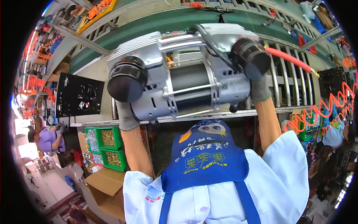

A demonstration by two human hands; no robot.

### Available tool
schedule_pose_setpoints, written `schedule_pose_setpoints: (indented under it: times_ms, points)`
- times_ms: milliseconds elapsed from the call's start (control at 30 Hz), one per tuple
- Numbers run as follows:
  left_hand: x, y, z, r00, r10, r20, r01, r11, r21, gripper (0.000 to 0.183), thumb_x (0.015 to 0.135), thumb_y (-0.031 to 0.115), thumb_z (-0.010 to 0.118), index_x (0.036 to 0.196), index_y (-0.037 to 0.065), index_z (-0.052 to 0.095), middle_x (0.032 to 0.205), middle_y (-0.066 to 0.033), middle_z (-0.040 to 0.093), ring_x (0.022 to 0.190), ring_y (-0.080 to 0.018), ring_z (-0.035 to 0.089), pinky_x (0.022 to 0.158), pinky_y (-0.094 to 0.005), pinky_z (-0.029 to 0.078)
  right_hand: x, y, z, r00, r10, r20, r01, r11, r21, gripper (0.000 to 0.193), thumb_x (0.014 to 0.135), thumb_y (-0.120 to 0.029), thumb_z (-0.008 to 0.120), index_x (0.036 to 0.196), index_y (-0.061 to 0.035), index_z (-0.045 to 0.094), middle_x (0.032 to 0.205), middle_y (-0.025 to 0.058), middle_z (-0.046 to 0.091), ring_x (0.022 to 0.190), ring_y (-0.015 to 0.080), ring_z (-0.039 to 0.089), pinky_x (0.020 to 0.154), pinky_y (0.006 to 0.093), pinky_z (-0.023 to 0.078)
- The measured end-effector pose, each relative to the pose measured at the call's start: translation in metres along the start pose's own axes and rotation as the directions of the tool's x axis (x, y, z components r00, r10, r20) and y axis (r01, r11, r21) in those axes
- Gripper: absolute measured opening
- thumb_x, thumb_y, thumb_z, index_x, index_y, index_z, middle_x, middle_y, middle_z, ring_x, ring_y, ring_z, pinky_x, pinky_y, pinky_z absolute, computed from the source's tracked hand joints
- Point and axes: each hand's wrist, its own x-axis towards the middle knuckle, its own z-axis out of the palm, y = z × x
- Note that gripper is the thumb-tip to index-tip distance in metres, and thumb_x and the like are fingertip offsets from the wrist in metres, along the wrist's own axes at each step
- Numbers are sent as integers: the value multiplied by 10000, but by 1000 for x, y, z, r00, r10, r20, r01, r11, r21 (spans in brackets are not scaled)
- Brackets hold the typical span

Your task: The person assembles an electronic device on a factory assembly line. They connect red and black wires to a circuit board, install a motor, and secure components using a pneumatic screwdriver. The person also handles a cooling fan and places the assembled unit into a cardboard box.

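Observation:
A large silver and black twin-cylinder air compressor motor (191, 83) spans the space in front of me. It has finned metal heads, a dark motor body and round black caps at its left and right ends. My left hand (128, 116), in a grey glove, grips its left end from below. At the right end my right hand (261, 90), also gloved, is closed around the underside behind the black cap. The machine hides most of the fingers of both hands. A black cable or tube (213, 46) curves over the top. The motor is slightly blurred and tilted, its right side higher.
Metal rollers (292, 80) line the conveyor beyond the motor. A red hose (289, 59) sticks out near its right cap. Black perforated panels (79, 95) stand at left and right. Green bins (108, 138) of small parts and a cardboard box (106, 188) sit lower left. Other people work nearby.

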Motion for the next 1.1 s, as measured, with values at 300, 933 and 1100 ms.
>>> schedule_pose_setpoints:
  times_ms: [300, 933, 1100]
  points:
    - [152, -35, 4, 968, -252, 15, 252, 966, -61, 614, 980, 554, 540, 1364, 75, 559, 1315, -118, 624, 1151, -270, 641, 976, -435, 555, 128, 98, 7, 967, 214, -141, -231, 967, -111, 349, 1028, -293, 485, 1211, -43, 646, 1107, 30, 683, 984, 79, 652, 852, 269, 557]
    - [173, -120, -26, 790, -609, -75, 612, 791, 18, 447, 1010, 430, 519, 1261, 65, 579, 1083, -104, 681, 876, -180, 727, 725, -316, 635, 111, 181, -16, 599, 685, -414, -684, 707, 179, 432, 992, -398, 460, 1177, -60, 657, 1057, 66, 700, 918, 149, 699, 797, 296, 594]
    - [166, -120, -32, 772, -626, -108, 620, 779, -89, 451, 1018, 426, 500, 1283, 67, 566, 1129, -120, 671, 915, -201, 728, 769, -349, 645, 101, 189, -26, 713, 574, -402, -619, 785, 22, 522, 1035, -526, 430, 1300, -107, 594, 1220, 39, 657, 1108, 146, 650, 942, 332, 559]
